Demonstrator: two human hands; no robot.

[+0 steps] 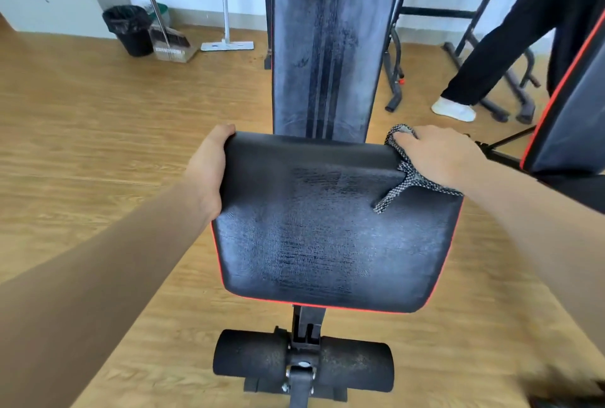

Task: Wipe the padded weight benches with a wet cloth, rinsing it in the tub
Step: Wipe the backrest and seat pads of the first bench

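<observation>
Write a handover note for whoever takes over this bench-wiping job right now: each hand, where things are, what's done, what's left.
Left hand grips the seat pad by its left edge.
Right hand holds the cloth on the seat pad's far right corner.
Wipe streaks show on the seat pad and the back pad, so both look at least partly wiped.
Tub is not in view.
Probably left: seat edges, foam rollers, second bench at right.
</observation>
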